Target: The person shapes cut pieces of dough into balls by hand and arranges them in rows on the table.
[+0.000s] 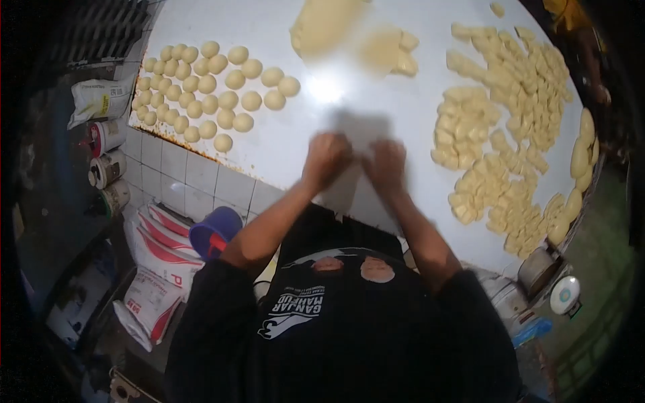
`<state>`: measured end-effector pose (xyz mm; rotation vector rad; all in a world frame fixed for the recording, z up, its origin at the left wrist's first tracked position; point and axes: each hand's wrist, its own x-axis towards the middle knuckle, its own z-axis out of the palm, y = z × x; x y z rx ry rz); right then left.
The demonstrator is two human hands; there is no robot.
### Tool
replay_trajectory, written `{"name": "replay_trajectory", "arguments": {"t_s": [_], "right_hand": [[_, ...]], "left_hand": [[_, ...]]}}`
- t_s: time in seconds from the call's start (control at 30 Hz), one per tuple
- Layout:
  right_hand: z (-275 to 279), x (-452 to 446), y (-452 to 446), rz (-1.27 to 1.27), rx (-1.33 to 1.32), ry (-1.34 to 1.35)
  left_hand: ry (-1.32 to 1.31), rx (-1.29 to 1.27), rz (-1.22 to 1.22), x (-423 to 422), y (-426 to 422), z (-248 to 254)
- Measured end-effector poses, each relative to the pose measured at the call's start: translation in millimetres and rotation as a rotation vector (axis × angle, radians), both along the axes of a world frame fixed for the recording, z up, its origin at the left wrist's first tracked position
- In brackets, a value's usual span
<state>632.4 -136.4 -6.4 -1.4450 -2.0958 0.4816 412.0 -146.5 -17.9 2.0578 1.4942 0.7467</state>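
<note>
Round dough balls [207, 84] sit on the tabletop [265, 148]; many cut dough pieces [531, 107] are unrounded. The left hand [328, 160] and right hand [385, 165] have curled fingers, grip unclear.

Through my head-camera feed I count one left hand [328, 160], one right hand [386, 165], one table [265, 153], one purple bucket [219, 227], three pails [108, 168] and, crowded as they look, perhaps forty dough balls [207, 84].
</note>
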Motion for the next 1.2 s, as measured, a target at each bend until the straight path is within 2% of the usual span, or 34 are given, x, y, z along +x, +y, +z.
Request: {"name": "replay_trajectory", "arguments": {"t_s": [0.03,0.07,0.13,0.17,0.2,0.27,0.3,0.33,0.37,0.43,0.5,0.57,0.6,0.67,0.7,0.73,0.8,0.83,0.87,0.93,0.97,1.0,1.03,1.07,1.13,1.17,1.2], "right_hand": [[10,20,-14,0.141,-0.053,-0.082],[10,31,4,0.16,-0.041,-0.095],[17,42,21,-0.031,-0.134,-0.107],[38,24,58,-0.083,-0.245,-0.059],[71,-11,111,-0.131,-0.36,-0.007],[116,-81,192,-0.013,-0.21,0.226],[100,-109,229,0.061,-0.074,0.192],[87,-127,249,0.127,0.054,0.16],[80,-125,240,0.126,0.041,0.157],[66,-114,212,0.063,-0.025,-0.117],[80,-95,128,0.065,-0.146,-0.021],[57,-55,44,0.396,-0.145,-0.068],[43,-35,32,0.609,-0.12,-0.134],[7,-15,49,0.424,-0.196,-0.316],[23,-47,73,0.342,-0.005,-0.272],[19,-74,85,0.189,0.063,-0.219],[12,-89,55,0.122,-0.107,-0.148],[13,-75,33,0.237,-0.046,-0.043],[18,-61,41,0.224,-0.029,-0.03],[36,-26,56,0.459,-0.691,-0.462],[44,-35,69,0.397,-0.615,-0.68],[11,-16,64,0.36,-0.06,-0.287],[18,-36,67,0.224,-0.046,-0.172],[30,-60,76,0.093,-0.01,-0.054],[0,-56,36,0.154,-0.086,-0.143],[17,-48,17,0.244,-0.032,-0.118],[22,-24,9,0.387,-0.031,-0.069]], "left_hand": [[-0.052,0.118,-0.078,-13,-16,11],[-0.102,0.238,-0.152,-36,-19,16],[-0.049,0.173,-0.246,-87,5,17],[0.193,-0.107,-0.262,-96,24,22],[0.09,0.156,0.029,-80,45,47],[0.07,0.079,0.129,-57,41,19],[0.071,0.078,0.146,-60,33,22],[0.033,0.085,0.054,-62,14,30],[-0.01,0.087,-0.049,-63,-7,38],[-0.02,0.043,-0.095,-95,-44,37],[-0.021,0.014,-0.08,-123,-49,26],[-0.013,0.013,-0.407,-147,-50,21],[0.035,0.075,-0.396,-154,-27,23],[0.117,0.135,-0.297,-135,26,33],[0.146,0.129,-0.205,-108,36,34],[0.144,0.107,-0.217,-76,21,33],[-0.075,0.057,0.141,-25,-12,28],[-0.095,0.132,0.089,-30,-39,25],[-0.081,0.147,0.074,-56,-46,15],[-0.173,0.169,-0.165,-105,-48,-4],[0.056,0.09,-0.03,-106,-38,3],[0.281,-0.004,0.103,-103,-25,17],[0.157,0.17,0.278,-82,3,27],[0.157,0.173,0.288,-58,-2,15],[0.039,0.032,0.263,-33,-21,-6],[-0.047,0.141,0.199,-30,-35,29],[-0.051,0.162,0.215,-46,-47,35]]}}
